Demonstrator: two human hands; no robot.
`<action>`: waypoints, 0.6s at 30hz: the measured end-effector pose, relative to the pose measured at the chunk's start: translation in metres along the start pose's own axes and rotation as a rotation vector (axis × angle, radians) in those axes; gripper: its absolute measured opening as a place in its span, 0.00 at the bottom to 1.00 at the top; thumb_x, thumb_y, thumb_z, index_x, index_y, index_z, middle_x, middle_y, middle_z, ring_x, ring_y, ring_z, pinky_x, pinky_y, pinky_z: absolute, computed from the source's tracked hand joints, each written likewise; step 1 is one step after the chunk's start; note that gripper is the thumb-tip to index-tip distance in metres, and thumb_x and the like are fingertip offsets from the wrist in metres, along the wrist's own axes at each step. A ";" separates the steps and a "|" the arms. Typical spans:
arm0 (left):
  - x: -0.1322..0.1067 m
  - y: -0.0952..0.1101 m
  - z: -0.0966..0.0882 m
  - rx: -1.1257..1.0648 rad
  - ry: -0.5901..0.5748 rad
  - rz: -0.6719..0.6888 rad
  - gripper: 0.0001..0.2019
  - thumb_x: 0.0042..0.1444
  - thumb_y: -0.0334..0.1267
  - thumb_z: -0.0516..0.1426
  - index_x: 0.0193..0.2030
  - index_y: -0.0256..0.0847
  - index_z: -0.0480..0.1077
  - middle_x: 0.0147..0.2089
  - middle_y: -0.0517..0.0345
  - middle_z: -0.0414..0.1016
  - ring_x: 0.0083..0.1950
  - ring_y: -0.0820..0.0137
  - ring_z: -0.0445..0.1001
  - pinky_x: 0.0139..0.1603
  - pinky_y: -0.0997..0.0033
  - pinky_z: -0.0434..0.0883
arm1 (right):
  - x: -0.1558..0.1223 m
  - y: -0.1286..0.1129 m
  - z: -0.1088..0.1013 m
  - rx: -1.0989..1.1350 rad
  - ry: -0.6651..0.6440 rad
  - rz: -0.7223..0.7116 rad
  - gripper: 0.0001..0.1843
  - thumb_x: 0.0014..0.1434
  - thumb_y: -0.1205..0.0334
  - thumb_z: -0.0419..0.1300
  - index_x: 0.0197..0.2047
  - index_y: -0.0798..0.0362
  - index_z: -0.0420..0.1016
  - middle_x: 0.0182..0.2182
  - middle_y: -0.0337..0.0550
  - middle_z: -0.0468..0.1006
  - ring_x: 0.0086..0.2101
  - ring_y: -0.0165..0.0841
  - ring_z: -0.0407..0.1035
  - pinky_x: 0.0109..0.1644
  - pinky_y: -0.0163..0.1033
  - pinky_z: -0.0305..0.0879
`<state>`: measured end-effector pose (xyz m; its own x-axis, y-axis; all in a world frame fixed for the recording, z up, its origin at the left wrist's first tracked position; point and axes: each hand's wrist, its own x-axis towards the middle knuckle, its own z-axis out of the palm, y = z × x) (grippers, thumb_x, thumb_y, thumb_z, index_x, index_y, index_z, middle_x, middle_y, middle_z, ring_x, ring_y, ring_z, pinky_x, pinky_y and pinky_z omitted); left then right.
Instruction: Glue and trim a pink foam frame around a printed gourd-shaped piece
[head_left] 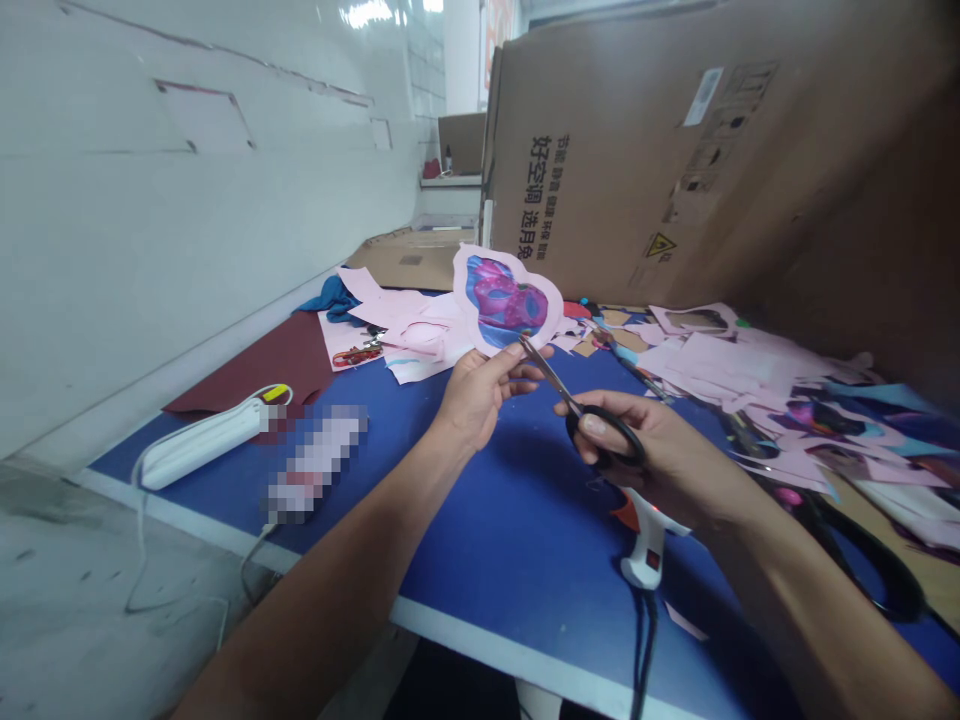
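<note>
- Far L, on blue counter (495,550): white power strip (202,447) w/ cable; dark red sheet (251,365) behind; blurred-out item (315,465) just R of strip, can't ID.
- L of ctr., rear: loose pink scraps (424,330), w/ red cord (352,355) & small metal bits.
- L hand (484,395): grip clamped on lower edge of pink-bordered piece (510,305); thumb in front, other fingers prob. behind.
- Ctr.: piece held up off counter, blue/purple print to camera, pink margin round it. Judged: trimming of margin. Turn piece w/ L hand rather than twisting scissors; follow curve at even dist. from print; hold margin taut, no folds.
- Just R of L thumb: scissors (553,378), tips at lower edge of piece. Can't tell blades apart or together. Shift thumb clear before closing; cut in short, smooth bites.
- R hand (649,440): grip wrapped round black scissor handles. Hold wrist loose, blades square to sheet.
- Below R hand: white-handled tool (646,550) w/ black cord (643,640); avoid snagging.
- Far R: pink offcuts (697,365), heaped; drop waste there.
</note>
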<state>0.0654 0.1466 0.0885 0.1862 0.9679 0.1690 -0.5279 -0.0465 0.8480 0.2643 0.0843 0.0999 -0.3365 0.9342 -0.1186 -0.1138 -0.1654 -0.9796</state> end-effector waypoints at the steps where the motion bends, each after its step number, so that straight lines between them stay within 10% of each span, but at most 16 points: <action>1: 0.000 0.000 0.000 0.002 0.003 -0.002 0.15 0.56 0.46 0.72 0.43 0.37 0.81 0.47 0.44 0.89 0.38 0.69 0.82 0.41 0.69 0.75 | 0.000 0.000 0.000 -0.002 0.002 0.001 0.34 0.43 0.40 0.86 0.45 0.53 0.84 0.23 0.35 0.75 0.19 0.20 0.48 0.21 0.33 0.36; 18: 0.001 -0.001 0.000 -0.016 0.002 -0.001 0.13 0.57 0.44 0.72 0.42 0.36 0.82 0.47 0.44 0.89 0.37 0.70 0.81 0.40 0.71 0.76 | -0.001 0.001 0.000 0.009 0.010 0.004 0.32 0.46 0.41 0.85 0.45 0.53 0.85 0.23 0.36 0.75 0.19 0.21 0.48 0.21 0.33 0.36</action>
<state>0.0658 0.1472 0.0876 0.1845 0.9685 0.1673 -0.5407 -0.0421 0.8402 0.2644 0.0833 0.0994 -0.3274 0.9367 -0.1239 -0.1215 -0.1717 -0.9776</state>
